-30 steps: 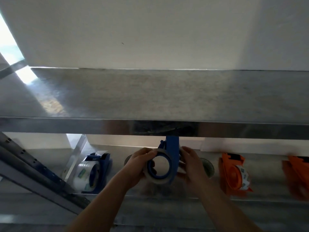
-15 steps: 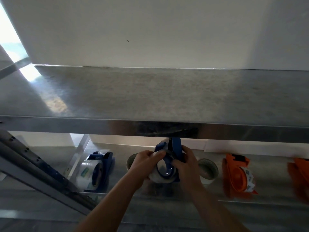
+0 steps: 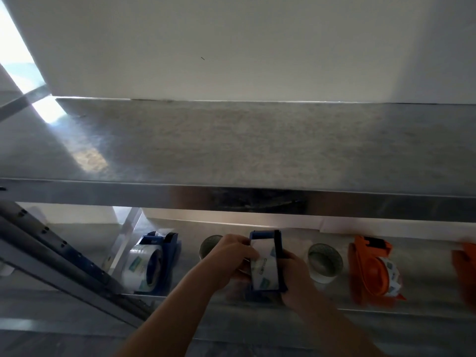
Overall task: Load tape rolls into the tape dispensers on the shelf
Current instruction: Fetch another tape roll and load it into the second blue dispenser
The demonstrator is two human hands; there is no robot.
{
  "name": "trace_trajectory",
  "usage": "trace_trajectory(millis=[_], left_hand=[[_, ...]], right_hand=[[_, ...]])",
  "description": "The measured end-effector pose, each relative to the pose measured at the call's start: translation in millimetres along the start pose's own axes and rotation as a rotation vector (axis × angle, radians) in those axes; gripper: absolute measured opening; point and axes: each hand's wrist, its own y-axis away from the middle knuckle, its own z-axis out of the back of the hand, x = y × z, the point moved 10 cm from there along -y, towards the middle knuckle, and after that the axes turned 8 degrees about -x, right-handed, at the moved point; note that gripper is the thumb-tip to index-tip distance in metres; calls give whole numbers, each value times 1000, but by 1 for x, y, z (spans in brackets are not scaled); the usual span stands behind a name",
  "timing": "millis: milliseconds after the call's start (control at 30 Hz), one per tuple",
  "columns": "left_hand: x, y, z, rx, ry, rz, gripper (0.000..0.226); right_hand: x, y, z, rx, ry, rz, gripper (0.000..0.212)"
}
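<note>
Blue dispenser [image 3: 278, 256], lower centre of frame, held up over the lower shelf [image 3: 425, 274] by both hands. Seen nearly end-on, cutter end pointing away. A tape roll [image 3: 264, 266] sits inside its frame: clear tape, white wrap with teal marks (print too blurred to read).

Left hand [image 3: 229, 256] on the left side of the dispenser; its fingers [image 3: 247, 249] curl over the roll's edge and grip it. Right hand [image 3: 293, 276] on the right side, fingers wrapped round the dispenser's body, gripping. Both forearms come in from the bottom edge.

Same shelf, left of the hands: second blue dispenser [image 3: 170, 253], standing, with a clear roll [image 3: 140, 266] mounted on it. Loose roll [image 3: 210, 247] just behind the left hand, partly hidden by it. Another loose roll [image 3: 324, 262] just right of the right hand, standing on its flat side, core opening up.

Further right: orange dispenser [image 3: 368, 269] with a roll in it. At the far right edge, another orange shape [image 3: 463, 269], blurred, cut off by the frame; cannot tell if it is loaded.

Above, across the middle of the frame: upper shelf [image 3: 231, 145], bare metal, bright glare at its left end. White wall [image 3: 231, 47] behind. Perforated metal upright [image 3: 59, 258] runs diagonally through the lower left.
</note>
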Motion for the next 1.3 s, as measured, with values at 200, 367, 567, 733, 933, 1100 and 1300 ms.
trace_trajectory(millis=[200,367,567,733,933,1100,1300], left_hand=[[24,-13,-3,23,-130,39,25],[39,-19,-16,18,-200,56,26],[36,-24,-20,2,-224,41,24],[39,-26,-19,-6,-218,50,26],[40,-25,-17,-16,-199,53,23],[37,-24,-14,-31,-206,48,19],[32,-19,-14,-30,-208,32,18]], right_hand=[[-10,-15,25,-188,441,50,19],[20,-10,20,-211,1150,387,14],[23,-14,24,-212,1076,416,18],[21,-18,27,-225,1059,418,18],[17,-21,31,-237,981,380,17],[15,-19,33,-243,880,350,12],[12,-21,37,-261,750,295,15]])
